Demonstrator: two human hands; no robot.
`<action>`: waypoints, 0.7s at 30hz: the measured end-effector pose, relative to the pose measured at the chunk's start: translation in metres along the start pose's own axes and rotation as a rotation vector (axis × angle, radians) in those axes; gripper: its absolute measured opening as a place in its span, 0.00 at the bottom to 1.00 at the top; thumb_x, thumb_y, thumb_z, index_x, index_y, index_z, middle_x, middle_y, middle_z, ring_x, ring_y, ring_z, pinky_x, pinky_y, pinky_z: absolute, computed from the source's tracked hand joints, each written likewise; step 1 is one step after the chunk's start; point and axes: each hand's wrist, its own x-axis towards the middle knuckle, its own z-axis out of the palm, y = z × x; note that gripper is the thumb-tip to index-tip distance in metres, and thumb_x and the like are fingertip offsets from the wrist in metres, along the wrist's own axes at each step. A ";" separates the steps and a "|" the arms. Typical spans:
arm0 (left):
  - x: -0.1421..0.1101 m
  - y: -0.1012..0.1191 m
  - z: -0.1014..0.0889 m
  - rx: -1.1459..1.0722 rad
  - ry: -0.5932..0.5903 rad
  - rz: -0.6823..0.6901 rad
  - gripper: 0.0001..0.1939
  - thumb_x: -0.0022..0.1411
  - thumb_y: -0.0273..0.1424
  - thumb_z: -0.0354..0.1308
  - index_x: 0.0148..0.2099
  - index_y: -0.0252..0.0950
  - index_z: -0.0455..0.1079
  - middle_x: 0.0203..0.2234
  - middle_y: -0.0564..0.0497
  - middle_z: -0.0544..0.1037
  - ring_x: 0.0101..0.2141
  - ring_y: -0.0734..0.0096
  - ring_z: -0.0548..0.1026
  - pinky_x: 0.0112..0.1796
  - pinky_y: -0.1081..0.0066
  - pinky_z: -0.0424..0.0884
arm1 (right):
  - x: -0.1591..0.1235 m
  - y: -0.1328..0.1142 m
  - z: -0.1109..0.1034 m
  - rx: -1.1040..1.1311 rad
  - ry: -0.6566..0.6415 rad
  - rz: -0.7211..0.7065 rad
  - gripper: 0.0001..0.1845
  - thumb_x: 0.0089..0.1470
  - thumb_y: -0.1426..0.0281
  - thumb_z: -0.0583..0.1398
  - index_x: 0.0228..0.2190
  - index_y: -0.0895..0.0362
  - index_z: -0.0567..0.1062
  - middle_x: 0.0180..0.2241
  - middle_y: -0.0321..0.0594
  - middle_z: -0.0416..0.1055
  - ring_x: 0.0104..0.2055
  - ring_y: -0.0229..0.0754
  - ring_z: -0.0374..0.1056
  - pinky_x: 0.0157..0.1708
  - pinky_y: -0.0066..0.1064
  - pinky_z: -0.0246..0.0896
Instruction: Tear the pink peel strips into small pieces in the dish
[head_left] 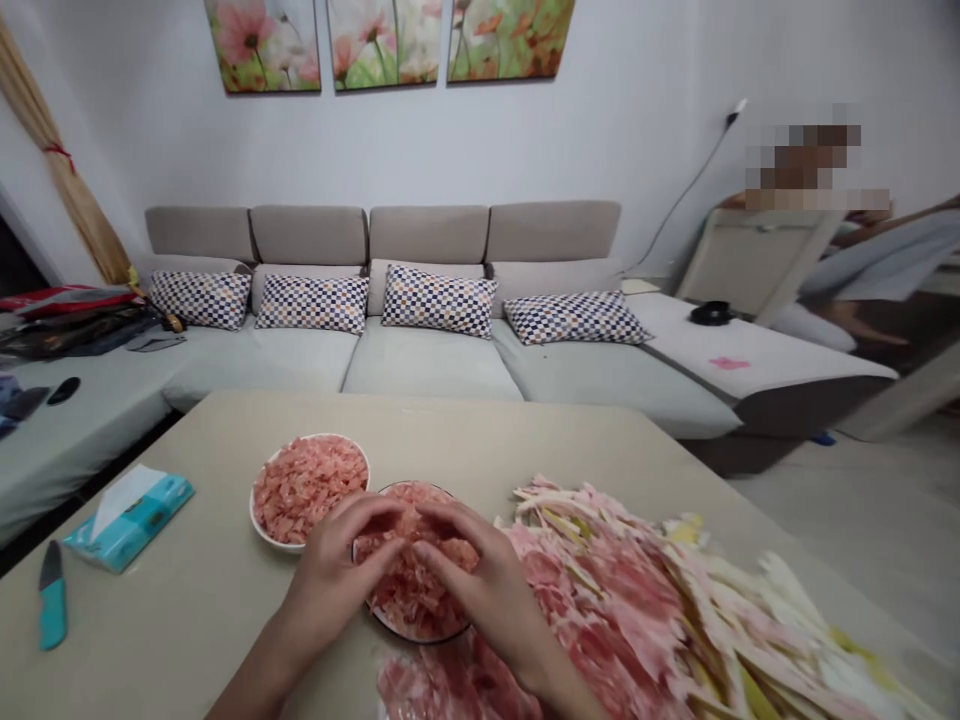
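Both my hands rest over a round bowl point(390, 622) heaped with small pink peeled pieces. My left hand point(337, 570) curls over the bowl's left side, fingers bent onto the pink heap. My right hand point(480, 580) comes in from the right, fingertips pinched together on a pink piece in the middle of the bowl. A second white bowl point(259, 520) full of the same pink pieces stands just to the left and behind. A large spread of pink, white and yellow peel strips point(660, 600) covers the table to the right.
A beige table point(187, 600) carries a teal tissue pack point(127, 515) and a teal-handled knife point(51, 595) at the left. Behind is a grey sofa point(420, 365) with checked cushions. A person point(862, 270) leans in at the far right.
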 end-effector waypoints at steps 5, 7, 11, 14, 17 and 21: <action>-0.006 0.001 0.006 0.148 -0.061 0.152 0.11 0.63 0.28 0.55 0.48 0.44 0.71 0.45 0.48 0.76 0.48 0.63 0.72 0.50 0.63 0.68 | 0.001 -0.004 -0.001 0.094 -0.044 0.061 0.09 0.52 0.69 0.64 0.38 0.52 0.79 0.38 0.39 0.79 0.39 0.43 0.74 0.42 0.34 0.69; -0.007 -0.001 0.005 0.153 -0.076 0.150 0.11 0.63 0.27 0.55 0.48 0.43 0.71 0.45 0.48 0.75 0.48 0.63 0.72 0.50 0.64 0.68 | 0.001 -0.005 -0.001 0.121 -0.066 0.079 0.07 0.53 0.70 0.63 0.36 0.52 0.80 0.36 0.38 0.79 0.38 0.42 0.74 0.41 0.31 0.69; -0.005 -0.003 0.005 0.132 -0.069 0.134 0.11 0.62 0.26 0.56 0.47 0.43 0.71 0.44 0.49 0.76 0.47 0.64 0.72 0.49 0.66 0.67 | 0.002 -0.006 -0.001 0.154 -0.090 0.094 0.07 0.54 0.68 0.62 0.36 0.53 0.80 0.36 0.39 0.79 0.39 0.42 0.75 0.42 0.32 0.68; -0.003 -0.004 0.007 0.075 -0.071 0.106 0.11 0.61 0.26 0.57 0.45 0.43 0.72 0.43 0.50 0.76 0.46 0.65 0.73 0.48 0.68 0.68 | 0.002 -0.004 0.000 0.167 -0.089 0.118 0.08 0.54 0.66 0.62 0.35 0.54 0.80 0.36 0.39 0.79 0.38 0.43 0.75 0.41 0.32 0.69; -0.002 -0.006 0.011 0.000 -0.058 0.071 0.11 0.61 0.26 0.58 0.46 0.43 0.71 0.44 0.50 0.75 0.47 0.66 0.73 0.48 0.69 0.69 | 0.003 -0.001 0.002 0.199 -0.079 0.155 0.08 0.53 0.66 0.62 0.34 0.55 0.79 0.35 0.40 0.79 0.37 0.42 0.74 0.39 0.31 0.69; -0.002 -0.008 0.014 0.002 0.013 0.046 0.10 0.58 0.27 0.62 0.43 0.41 0.71 0.43 0.49 0.76 0.46 0.64 0.73 0.47 0.68 0.69 | 0.004 0.000 0.003 0.278 -0.074 0.186 0.07 0.53 0.66 0.63 0.33 0.55 0.78 0.35 0.39 0.78 0.37 0.41 0.74 0.39 0.30 0.68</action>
